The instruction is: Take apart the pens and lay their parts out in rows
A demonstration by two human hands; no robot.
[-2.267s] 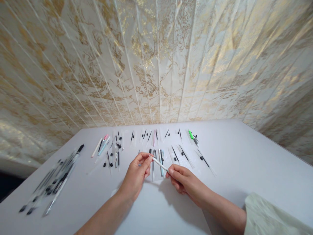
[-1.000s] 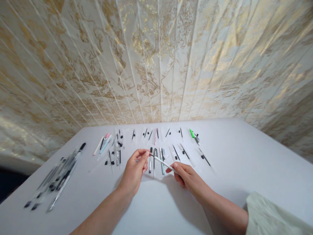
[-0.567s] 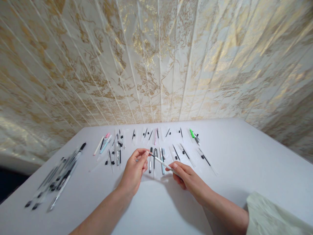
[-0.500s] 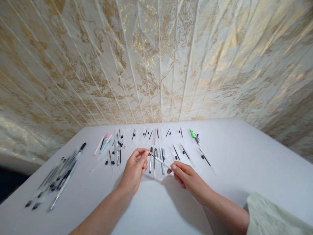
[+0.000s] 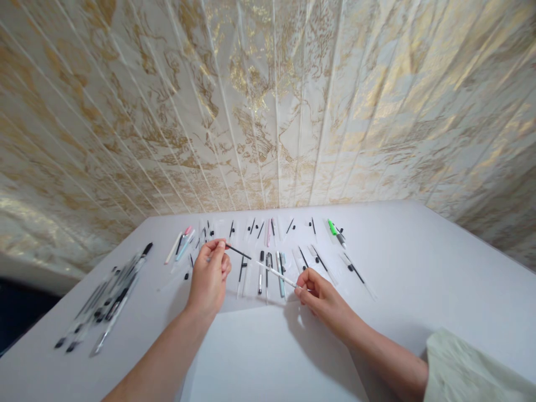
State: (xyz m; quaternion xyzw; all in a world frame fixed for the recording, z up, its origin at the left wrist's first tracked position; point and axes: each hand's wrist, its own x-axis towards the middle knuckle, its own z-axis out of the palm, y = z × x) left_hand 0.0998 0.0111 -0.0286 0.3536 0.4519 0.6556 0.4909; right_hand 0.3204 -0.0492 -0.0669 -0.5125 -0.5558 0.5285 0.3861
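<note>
My left hand [image 5: 209,279] pinches one end of a thin black pen refill [image 5: 238,250], which points down to the right. My right hand [image 5: 320,295] grips a slim white pen barrel [image 5: 277,274] by its lower end. A small gap lies between the refill's free tip and the open end of the barrel. Both are held in the air above the table. Just beyond them lie a clear pen with a black cap [image 5: 261,273] and a light blue pen [image 5: 280,274].
Bunched gel pens [image 5: 111,301] lie on the white table [image 5: 422,268] at the left. Rows of refills, caps and clear barrels spread across the middle. A green-and-grey pen [image 5: 333,227] lies at the far right of them. White paper [image 5: 272,352] lies in front of me.
My left hand has moved left and slightly up, drawing the black refill out of the pen barrel. My right hand has shifted slightly right and still holds the barrel.
</note>
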